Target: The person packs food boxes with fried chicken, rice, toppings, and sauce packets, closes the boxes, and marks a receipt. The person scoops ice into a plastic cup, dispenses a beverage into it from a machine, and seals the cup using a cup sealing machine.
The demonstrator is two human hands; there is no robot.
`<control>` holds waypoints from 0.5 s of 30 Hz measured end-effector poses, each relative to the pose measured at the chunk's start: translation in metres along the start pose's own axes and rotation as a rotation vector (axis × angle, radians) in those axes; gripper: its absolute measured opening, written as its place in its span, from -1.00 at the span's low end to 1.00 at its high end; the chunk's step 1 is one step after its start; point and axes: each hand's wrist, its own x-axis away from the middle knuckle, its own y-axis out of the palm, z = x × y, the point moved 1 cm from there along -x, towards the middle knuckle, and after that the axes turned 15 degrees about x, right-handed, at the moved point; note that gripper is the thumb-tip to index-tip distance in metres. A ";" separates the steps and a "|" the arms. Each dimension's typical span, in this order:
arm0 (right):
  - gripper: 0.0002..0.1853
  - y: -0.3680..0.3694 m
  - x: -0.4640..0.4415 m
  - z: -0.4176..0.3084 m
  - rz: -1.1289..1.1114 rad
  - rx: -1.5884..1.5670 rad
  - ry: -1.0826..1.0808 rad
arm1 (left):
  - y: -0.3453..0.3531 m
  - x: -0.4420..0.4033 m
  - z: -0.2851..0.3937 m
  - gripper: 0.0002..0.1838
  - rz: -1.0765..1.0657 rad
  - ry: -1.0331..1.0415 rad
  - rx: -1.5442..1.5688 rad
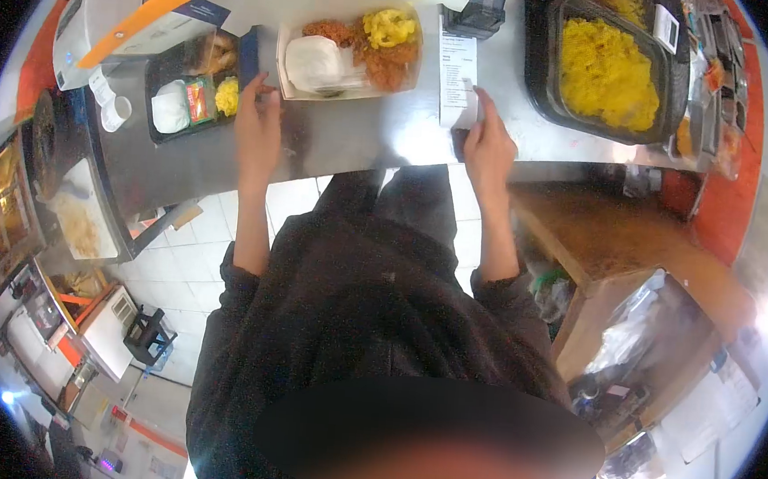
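On the metal counter stands an open takeaway box [351,55] with yellow rice, reddish-brown food and a white wrapped item. My left hand [258,128] is beside its left edge, fingers partly curled with gaps between them, holding nothing visible. Left of that hand lies a black tray [178,132] with a white item, a small green-and-red packet and yellow rice. My right hand [490,145] is at the lower right corner of a printed receipt [459,83], thumb and index finger apart. Whether the index fingertip touches the paper is unclear.
A large black container of yellow rice [609,73] stands at the right. At the far left are a white machine [96,28] and a small paper roll [117,112]. Below the counter on the right is a wooden shelf [575,315] with plastic bags.
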 end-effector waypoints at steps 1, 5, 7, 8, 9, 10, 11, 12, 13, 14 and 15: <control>-0.53 0.011 -0.001 0.010 -0.062 0.132 -0.060 | 0.004 0.000 0.009 -0.59 0.036 0.075 -0.022; -0.56 0.007 -0.007 0.007 -0.201 0.282 -0.016 | 0.017 0.002 0.025 -0.60 0.102 0.125 -0.050; -0.57 0.008 -0.008 0.009 -0.111 0.252 -0.047 | 0.025 0.000 0.020 -0.62 0.166 0.260 -0.147; -0.57 0.011 -0.008 0.013 -0.088 0.268 -0.026 | 0.029 -0.001 0.024 -0.62 0.145 0.280 -0.127; -0.54 0.018 -0.008 0.017 -0.146 0.243 -0.040 | 0.031 0.002 0.030 -0.64 0.171 0.226 -0.123; -0.52 0.021 -0.009 0.023 -0.194 0.225 -0.049 | 0.034 0.002 0.036 -0.65 0.189 0.178 -0.110; -0.52 0.021 -0.010 0.024 -0.204 0.240 -0.055 | 0.036 0.000 0.033 -0.66 0.181 0.274 -0.107; -0.51 0.019 -0.010 0.022 -0.217 0.255 -0.063 | 0.037 -0.003 0.030 -0.68 0.179 0.368 -0.101; -0.56 0.015 -0.010 0.021 -0.259 0.204 -0.035 | 0.039 -0.005 0.035 -0.69 0.163 0.411 -0.078; -0.60 0.008 -0.009 0.021 -0.299 0.147 -0.014 | 0.042 -0.005 0.042 -0.70 0.154 0.454 -0.060; -0.61 -0.007 -0.009 0.022 -0.337 -0.058 0.004 | 0.047 -0.005 0.051 -0.72 0.161 0.477 -0.068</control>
